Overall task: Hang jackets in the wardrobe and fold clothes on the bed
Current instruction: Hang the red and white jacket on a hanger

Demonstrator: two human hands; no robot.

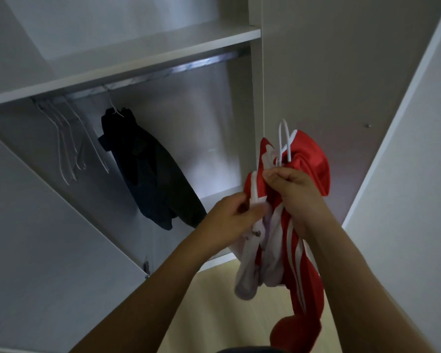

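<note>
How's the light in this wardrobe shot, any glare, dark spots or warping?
Head view: dim overall; a bright patch glows on the wardrobe's white back panel; the dark hanging jacket loses detail in shadow; the metal rail glints; wide-angle tilt slants the white shelf; the red-and-white striped jacket stays readable.

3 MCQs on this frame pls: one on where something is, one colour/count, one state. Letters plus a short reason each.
1. Where does the dark jacket hang?
A. on the wardrobe rail
B. over the door
C. on the floor

2. What colours is the jacket in the hands?
A. blue and grey
B. red and white
C. all black

3. What state is the white hanger in?
A. hooked on the rail
B. lying on the shelf
C. off the rail, held with the jacket

Answers: 1 A, its hanger hooks over the rail. 2 B, the red jacket has white stripes. 3 C, the right hand grips it at the collar while the left hand holds the fabric.
</note>
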